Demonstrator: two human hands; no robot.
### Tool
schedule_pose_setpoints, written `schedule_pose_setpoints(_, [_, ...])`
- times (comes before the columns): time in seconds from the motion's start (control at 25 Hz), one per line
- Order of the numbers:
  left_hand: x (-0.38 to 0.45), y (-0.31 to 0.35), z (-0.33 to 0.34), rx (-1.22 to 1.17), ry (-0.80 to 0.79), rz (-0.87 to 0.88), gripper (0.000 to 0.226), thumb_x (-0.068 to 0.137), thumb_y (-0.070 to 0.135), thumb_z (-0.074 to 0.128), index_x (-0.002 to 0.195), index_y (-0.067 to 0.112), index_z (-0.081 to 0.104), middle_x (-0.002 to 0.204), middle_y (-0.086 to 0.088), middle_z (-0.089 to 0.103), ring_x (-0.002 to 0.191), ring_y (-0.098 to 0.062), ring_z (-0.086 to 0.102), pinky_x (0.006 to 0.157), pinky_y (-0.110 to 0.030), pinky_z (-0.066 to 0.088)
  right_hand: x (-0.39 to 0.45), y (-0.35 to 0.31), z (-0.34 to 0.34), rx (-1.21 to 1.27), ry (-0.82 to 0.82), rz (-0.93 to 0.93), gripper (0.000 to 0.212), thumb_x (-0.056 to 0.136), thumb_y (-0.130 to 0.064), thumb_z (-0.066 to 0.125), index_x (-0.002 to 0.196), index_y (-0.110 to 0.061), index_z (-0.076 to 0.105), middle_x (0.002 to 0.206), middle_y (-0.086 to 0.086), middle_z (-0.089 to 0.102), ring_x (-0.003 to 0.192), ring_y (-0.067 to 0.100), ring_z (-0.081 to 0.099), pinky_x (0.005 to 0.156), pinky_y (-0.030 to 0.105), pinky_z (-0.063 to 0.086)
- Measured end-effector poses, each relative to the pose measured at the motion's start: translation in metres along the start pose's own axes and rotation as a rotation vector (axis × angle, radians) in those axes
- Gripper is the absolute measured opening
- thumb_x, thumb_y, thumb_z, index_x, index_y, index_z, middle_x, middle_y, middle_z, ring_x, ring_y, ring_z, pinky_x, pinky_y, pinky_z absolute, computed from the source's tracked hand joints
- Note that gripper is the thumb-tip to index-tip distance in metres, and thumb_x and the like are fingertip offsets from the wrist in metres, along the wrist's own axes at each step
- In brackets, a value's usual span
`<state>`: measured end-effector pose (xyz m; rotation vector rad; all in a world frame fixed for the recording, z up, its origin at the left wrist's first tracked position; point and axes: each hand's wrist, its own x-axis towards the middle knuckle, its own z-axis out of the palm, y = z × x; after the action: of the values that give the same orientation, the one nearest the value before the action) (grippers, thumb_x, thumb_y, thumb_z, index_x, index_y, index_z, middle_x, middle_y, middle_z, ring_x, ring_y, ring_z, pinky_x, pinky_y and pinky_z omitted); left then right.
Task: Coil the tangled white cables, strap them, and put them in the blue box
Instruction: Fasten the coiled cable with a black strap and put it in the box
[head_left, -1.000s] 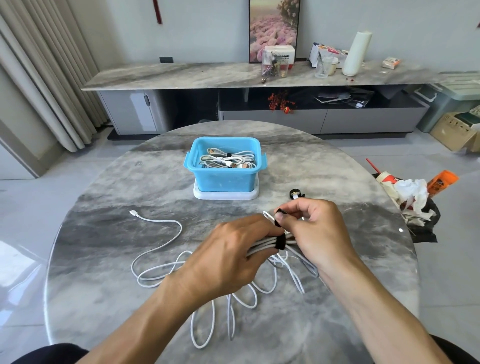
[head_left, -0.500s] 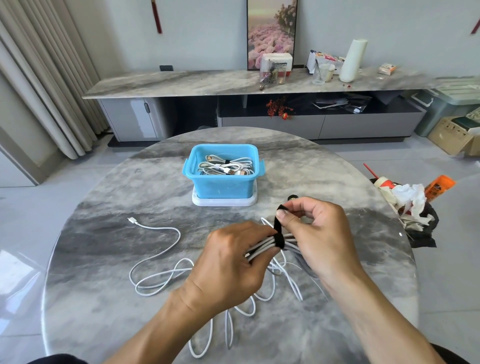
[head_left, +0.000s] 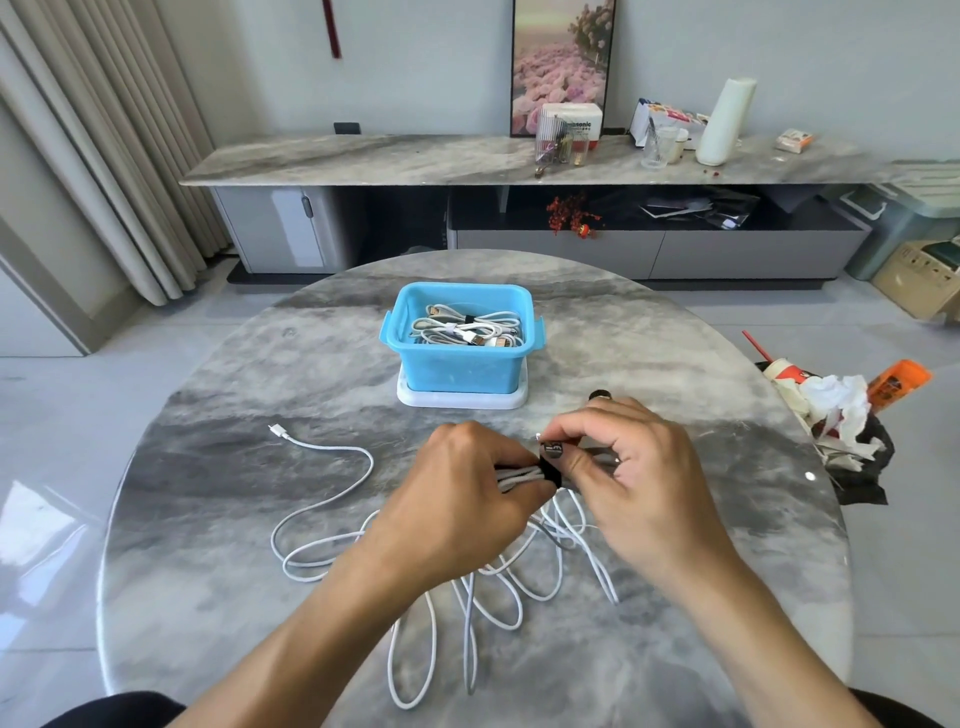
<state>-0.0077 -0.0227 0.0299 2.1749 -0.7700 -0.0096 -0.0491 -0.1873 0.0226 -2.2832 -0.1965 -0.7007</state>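
Both hands meet over the middle of the round marble worktop (head_left: 208, 519). The left hand (head_left: 457, 499) has its fingers curled round a coiled bundle of white cable (head_left: 514, 475), of which only a short grey-white stretch shows between the two hands; the rest of the coil is hidden inside the fist. A black strap (head_left: 551, 470) wraps the bundle just beside the left hand's knuckles, and the right hand (head_left: 634, 467) pinches the strap's free end between thumb and forefinger, its other fingers bent loosely; how far the strap is fastened cannot be made out, since the thumb covers it. Beneath and in front of the hands, loose white cables (head_left: 332, 530) lie in tangled loops on the worktop, one end with a plug reaching out to the left, and several loops pass out of sight under the forearms. The blue box (head_left: 460, 364) stands further back on a white lid or tray (head_left: 462, 400), well apart from the hands, with strapped white cable bundles already inside. A small dark round thing (head_left: 601, 395) sits just behind the right hand, mostly hidden by the fingers. At the worktop's right edge lies a heap of crumpled paper and wrappers (head_left: 841, 405), partly cut off
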Motion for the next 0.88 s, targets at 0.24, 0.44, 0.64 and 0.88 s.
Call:
schedule_pose_setpoints(0.24, [0.002,0.002,-0.005,-0.097,-0.027,-0.193,0.037,0.083,0.032,0.071,0.061,0.004,0.060,0.059,-0.019,0.045,0.051,-0.012,0.028,0.048,-0.030,0.027,-0.002,0.006,0.003,-0.139,0.025,-0.156,0.011,0.078,-0.017,0.071,0.085,-0.023,0.077,0.085,-0.016,0.065,0.092,0.015,0.051,0.081,0.043,0.038])
schedule_pose_setpoints(0.44, [0.000,0.002,-0.015,-0.470,-0.089,-0.440,0.032,0.085,0.017,0.069,0.054,0.010,0.064,0.042,0.004,0.048,0.042,-0.011,0.038,0.042,-0.018,0.028,0.002,0.014,0.003,0.060,-0.041,-0.171,0.011,0.084,-0.025,0.071,0.091,-0.025,0.080,0.094,-0.015,0.061,0.099,0.021,0.052,0.080,0.051,0.044])
schedule_pose_setpoints(0.64, [-0.001,0.003,-0.019,-0.850,-0.169,-0.573,0.016,0.089,0.008,0.063,0.075,0.005,0.072,0.061,-0.008,0.057,0.046,-0.013,0.043,0.039,-0.018,0.027,0.005,0.012,-0.004,-0.115,0.070,-0.378,0.014,0.089,-0.024,0.067,0.090,-0.023,0.081,0.100,-0.007,0.068,0.107,0.026,0.052,0.084,0.054,0.043])
schedule_pose_setpoints(0.88, [0.002,0.001,-0.016,-1.254,-0.290,-0.817,0.019,0.081,0.014,0.061,0.088,-0.002,0.068,0.061,-0.003,0.050,0.041,-0.005,0.038,0.031,-0.012,0.023,0.005,0.012,-0.003,-0.159,0.103,-0.456,0.014,0.091,-0.023,0.068,0.088,-0.022,0.081,0.097,-0.013,0.071,0.107,0.025,0.055,0.086,0.052,0.042])
